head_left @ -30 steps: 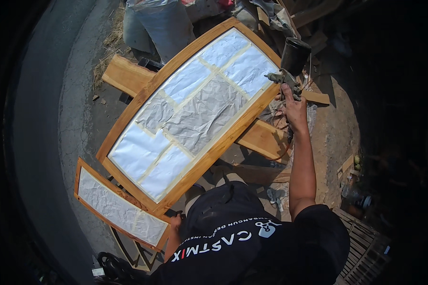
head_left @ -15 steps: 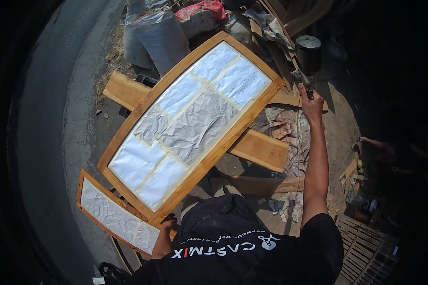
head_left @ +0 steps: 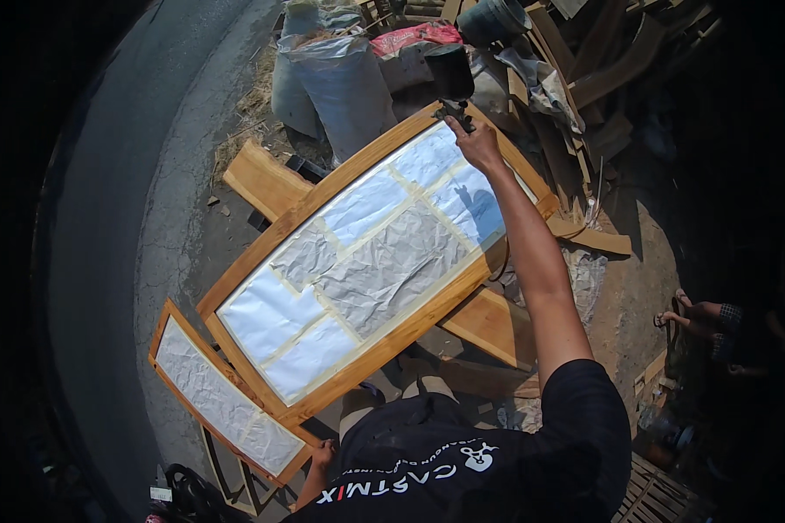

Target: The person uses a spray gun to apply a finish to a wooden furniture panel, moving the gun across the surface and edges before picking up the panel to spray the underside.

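A large curved wooden frame [head_left: 410, 356], its middle masked with white and grey paper and tape, lies slanting across the view. Over its far end my right hand [head_left: 478, 146] is wrapped round a spray gun [head_left: 453, 113] with a black cup [head_left: 450, 71]. The gun's nozzle is too small to make out, and a thin hose [head_left: 501, 261] hangs beside my forearm. At lower left a smaller frame [head_left: 167, 366], also papered inside, lies by the large one. My left hand [head_left: 323, 453] is closed at its near right corner; the fingertips are partly hidden.
Wooden planks [head_left: 488, 324] lie crosswise beneath the large frame. Stuffed white sacks [head_left: 336, 83], a grey bucket [head_left: 493, 22] and scrap timber [head_left: 619, 65] crowd the far side. A road [head_left: 96, 261] runs along the left. At right stands another person, legs [head_left: 702, 314] showing.
My right hand has swung the spray gun leftward, from beyond the large frame's right edge to over its far end. My left hand has shifted nearer to me, to the smaller frame's corner. The view has shifted.
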`<state>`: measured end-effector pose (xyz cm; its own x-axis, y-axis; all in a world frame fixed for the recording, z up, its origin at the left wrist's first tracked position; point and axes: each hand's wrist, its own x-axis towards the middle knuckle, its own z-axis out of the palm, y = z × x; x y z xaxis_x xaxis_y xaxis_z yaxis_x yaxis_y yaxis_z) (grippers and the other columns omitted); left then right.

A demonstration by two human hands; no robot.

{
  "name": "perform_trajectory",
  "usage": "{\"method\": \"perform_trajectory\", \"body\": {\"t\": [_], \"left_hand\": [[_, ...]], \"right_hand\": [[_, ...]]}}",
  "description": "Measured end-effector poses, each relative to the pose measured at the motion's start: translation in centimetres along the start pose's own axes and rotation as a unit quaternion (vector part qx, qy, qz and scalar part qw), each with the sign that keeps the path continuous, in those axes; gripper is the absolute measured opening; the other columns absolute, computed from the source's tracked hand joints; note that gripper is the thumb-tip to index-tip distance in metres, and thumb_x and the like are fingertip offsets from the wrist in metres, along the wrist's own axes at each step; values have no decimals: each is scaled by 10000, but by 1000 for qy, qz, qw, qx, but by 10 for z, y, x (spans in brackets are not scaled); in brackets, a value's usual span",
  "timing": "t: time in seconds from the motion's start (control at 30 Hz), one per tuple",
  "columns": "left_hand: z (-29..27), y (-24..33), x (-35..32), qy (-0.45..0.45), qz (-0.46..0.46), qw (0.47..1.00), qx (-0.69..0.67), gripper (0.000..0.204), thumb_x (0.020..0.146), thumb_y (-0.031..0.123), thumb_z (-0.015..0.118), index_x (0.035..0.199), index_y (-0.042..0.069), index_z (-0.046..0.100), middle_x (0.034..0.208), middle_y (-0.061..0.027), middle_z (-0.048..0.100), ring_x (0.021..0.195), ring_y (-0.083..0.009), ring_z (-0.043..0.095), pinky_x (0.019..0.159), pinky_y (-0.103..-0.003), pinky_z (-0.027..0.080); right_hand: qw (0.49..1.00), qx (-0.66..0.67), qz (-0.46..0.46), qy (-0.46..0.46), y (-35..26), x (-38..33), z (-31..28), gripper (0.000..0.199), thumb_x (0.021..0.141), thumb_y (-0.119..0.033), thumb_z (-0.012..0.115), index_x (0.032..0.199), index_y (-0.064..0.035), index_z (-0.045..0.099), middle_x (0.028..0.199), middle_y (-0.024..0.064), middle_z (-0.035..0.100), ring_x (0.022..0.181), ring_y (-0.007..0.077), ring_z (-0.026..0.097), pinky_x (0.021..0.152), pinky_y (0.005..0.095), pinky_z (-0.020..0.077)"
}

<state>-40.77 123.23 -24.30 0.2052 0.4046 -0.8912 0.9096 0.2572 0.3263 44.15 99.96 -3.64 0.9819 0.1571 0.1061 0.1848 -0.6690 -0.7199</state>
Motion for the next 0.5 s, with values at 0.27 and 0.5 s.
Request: {"method": "perform_trajectory", "body": {"t": [0.27, 0.5], "left_hand": [[8, 11, -8, 5, -15, 1000, -1, 288, 1039, 229, 559, 1077, -16, 704, 746, 3, 611, 634, -90, 546, 580, -240, 444], [-4, -12, 9, -11, 5, 1000, -11, 281, 1038, 222, 564, 1108, -13, 703, 756, -3, 624, 634, -92, 548, 579, -248, 446]], "right_hand": [[987, -89, -32, 131, 42, 82, 1, 561, 929, -522, 660, 881, 36, 701, 857, 286, 696, 871, 455, 679, 777, 479, 523], [979, -142, -52, 137, 44, 87, -17, 559, 941, -520, 635, 948, 34, 711, 855, 279, 704, 888, 470, 684, 777, 487, 537]]}}
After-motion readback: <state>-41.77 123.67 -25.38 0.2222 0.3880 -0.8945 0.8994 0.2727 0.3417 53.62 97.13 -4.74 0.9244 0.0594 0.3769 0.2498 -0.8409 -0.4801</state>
